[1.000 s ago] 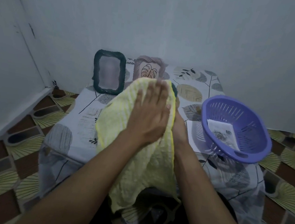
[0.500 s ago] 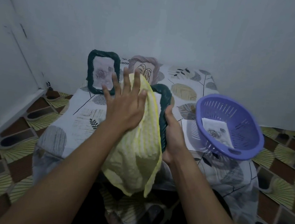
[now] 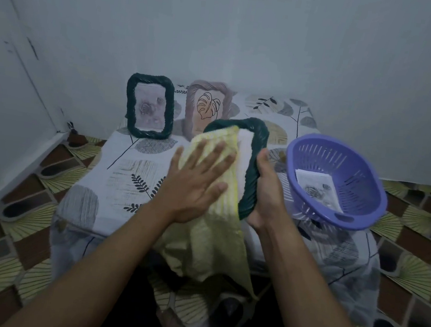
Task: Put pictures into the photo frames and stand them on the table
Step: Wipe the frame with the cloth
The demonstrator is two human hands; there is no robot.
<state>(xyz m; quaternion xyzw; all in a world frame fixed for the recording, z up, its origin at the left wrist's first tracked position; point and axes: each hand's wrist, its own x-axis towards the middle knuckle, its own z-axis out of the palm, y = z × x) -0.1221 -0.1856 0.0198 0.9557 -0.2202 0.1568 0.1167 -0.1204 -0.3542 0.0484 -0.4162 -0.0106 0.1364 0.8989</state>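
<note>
While the right hand [image 3: 265, 194] grips the dark green braided photo frame [image 3: 253, 168] and the flat left hand [image 3: 195, 182] presses a yellow ribbed cloth [image 3: 207, 244] on it, hard rubbing might honestly knock it loose.

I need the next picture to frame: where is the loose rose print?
Head view: the loose rose print lies inside the purple basket on the right side of the table, just right of the right hand gripping a green frame.

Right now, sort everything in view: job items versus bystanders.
Job: held green frame, right hand, yellow cloth, left hand, standing green frame, pink frame, loose picture, purple basket, covered table.
Lying about: floor tiles, small dark thing by the wall.
</note>
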